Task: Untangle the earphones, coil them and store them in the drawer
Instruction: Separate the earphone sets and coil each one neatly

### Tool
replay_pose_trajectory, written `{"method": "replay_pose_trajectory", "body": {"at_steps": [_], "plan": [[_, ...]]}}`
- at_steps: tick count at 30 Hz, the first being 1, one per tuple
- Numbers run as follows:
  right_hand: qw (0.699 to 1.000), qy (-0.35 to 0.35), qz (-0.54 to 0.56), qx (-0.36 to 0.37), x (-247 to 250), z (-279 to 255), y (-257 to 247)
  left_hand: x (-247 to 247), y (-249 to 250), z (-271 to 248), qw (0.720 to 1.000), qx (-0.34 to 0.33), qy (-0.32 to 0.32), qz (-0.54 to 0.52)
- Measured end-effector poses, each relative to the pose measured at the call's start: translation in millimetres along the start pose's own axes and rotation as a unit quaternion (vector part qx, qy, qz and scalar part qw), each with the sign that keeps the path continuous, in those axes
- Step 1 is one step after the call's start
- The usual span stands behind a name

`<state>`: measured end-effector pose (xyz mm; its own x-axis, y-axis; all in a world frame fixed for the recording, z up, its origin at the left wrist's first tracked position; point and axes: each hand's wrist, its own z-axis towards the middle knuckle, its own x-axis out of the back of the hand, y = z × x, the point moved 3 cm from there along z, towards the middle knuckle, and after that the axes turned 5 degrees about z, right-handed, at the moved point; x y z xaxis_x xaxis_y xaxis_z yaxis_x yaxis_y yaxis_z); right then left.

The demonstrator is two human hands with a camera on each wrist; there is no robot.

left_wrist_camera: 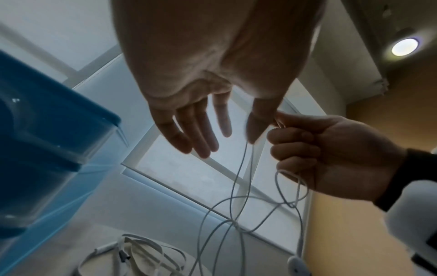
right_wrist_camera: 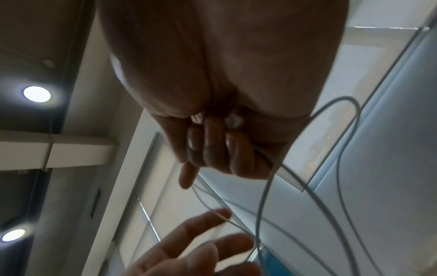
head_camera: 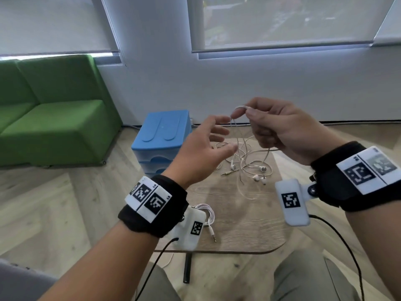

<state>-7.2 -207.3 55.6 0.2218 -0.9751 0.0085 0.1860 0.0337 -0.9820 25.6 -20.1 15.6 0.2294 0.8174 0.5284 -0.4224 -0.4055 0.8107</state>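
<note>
- Right hand [head_camera: 280, 131] pinches the earphones [head_camera: 249, 161] cord, lifted above the table [head_camera: 249, 224]; tangled loops and buds trail down onto it.
- Left hand [head_camera: 201, 153], fingers spread and relaxed, grips nothing, just beside the hanging cord.
- Drawer [head_camera: 160, 140] behind the left hand.

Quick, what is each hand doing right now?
Left hand: open, fingers spread, holding nothing.
Right hand: closed, pinching the white earphone cable, lifted above the table.

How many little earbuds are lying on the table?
4, though the tangle may hide more: one earbud at its left edge, one with a round metal face right of it, and two close together nearer the person.
</note>
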Motion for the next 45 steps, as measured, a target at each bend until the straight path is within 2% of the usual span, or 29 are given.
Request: {"method": "replay_pose_trajectory", "body": {"at_steps": [3, 7, 10, 14, 18, 20, 28, 31, 34, 38, 42, 43, 45], "plan": [[1.0, -0.013, 0.016, 0.018, -3, 0, -5, -8, -1, -1, 0.998, -0.002, -0.055, 0.014], [0.997, 0.009, 0.049, 0.055, 6, 0, -15, -9, -14, -3, 0.997, 0.023, -0.065, 0.028], [0.997, 0.045, 0.012, 0.066, 14, -1, -12, -5, -24, -5, 0.996, 0.051, -0.061, 0.049], [0.993, 0.086, -0.057, 0.052, 21, -2, 10, 2, -28, -2, 0.999, 0.05, -0.013, 0.014], [0.988, 0.082, -0.131, 0.007, 24, -4, 40, 15, -15, 0, 0.996, 0.034, 0.08, -0.02], [0.985, 0.085, -0.146, -0.016, 26, -5, 50, 22, -9, 0, 0.993, 0.037, 0.105, -0.047], [0.976, 0.125, -0.171, -0.053, 33, -6, 60, 21, 7, 0, 0.982, 0.066, 0.06, -0.167], [0.98, 0.117, -0.152, -0.051, 31, -5, 58, 23, 9, 1, 0.977, 0.063, 0.09, -0.181], [0.979, 0.116, -0.16, -0.039, 30, -4, 51, 28, 12, 1, 0.984, 0.057, 0.113, -0.125], [0.977, 0.089, -0.194, 0.022, 23, -2, 23, 27, 16, -2, 0.996, 0.066, 0.052, -0.04], [0.956, 0.009, -0.284, 0.074, 5, 1, -12, 27, 19, -1, 0.995, 0.063, 0.043, 0.057], [0.953, -0.011, -0.292, 0.08, 1, 2, -18, 28, 21, 1, 0.996, 0.054, 0.032, 0.07], [0.948, -0.04, -0.299, 0.097, -7, 6, -27, 26, 28, 2, 0.999, 0.026, -0.022, 0.027]]}}
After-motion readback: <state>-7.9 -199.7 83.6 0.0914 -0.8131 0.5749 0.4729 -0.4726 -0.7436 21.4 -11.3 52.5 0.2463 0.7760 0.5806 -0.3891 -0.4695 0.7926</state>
